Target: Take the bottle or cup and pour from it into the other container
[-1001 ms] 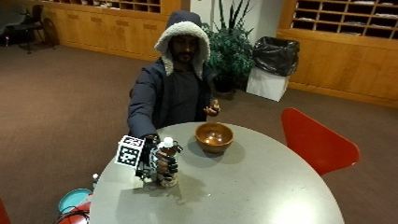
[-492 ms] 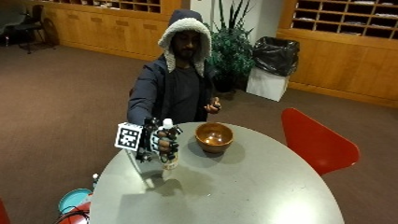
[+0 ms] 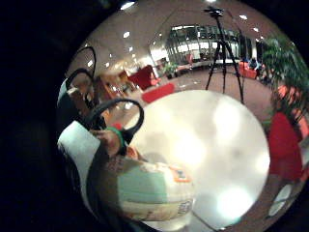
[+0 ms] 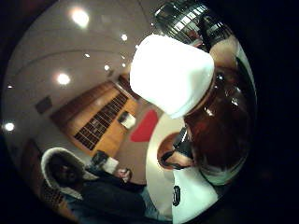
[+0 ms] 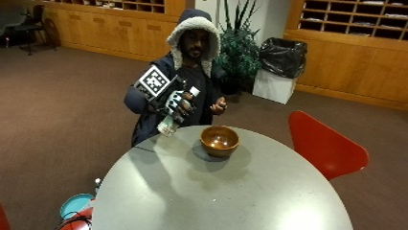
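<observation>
Judging progress from how things lie: pickup is done, pour not yet started. Round grey table [image 5: 255, 191] fills the lower part of the outside view, with a red chair [image 5: 325, 146] at its far right side and a person in a hooded jacket standing at the far edge. Wooden bowl [image 5: 219, 140] sits on the table near that far edge, upright, and looks empty as far as I can tell at this angle. Bottle [image 5: 173, 117] is off the table, up in the air at about chest height, to the side of the bowl and not yet over it. It is tilted, white cap [image 4: 170, 74] pointing up toward the bowl side, labelled base lower. Cap looks on in the thumb-side palm view, so it probably has to come off or open before any pour. Brown body shows below the cap there; the little-finger-side view shows the label end [image 3: 149, 191] close to the palm with the tabletop beyond. Gloved right hand [image 5: 175, 101] has its fingers curled round the bottle's body, arm raised and bent. Bare left hand [image 5: 219, 105] hovers near the chest, fingers loosely curled, holding nothing. Left to do: bring the bottle over the bowl, tip further, pour.
</observation>
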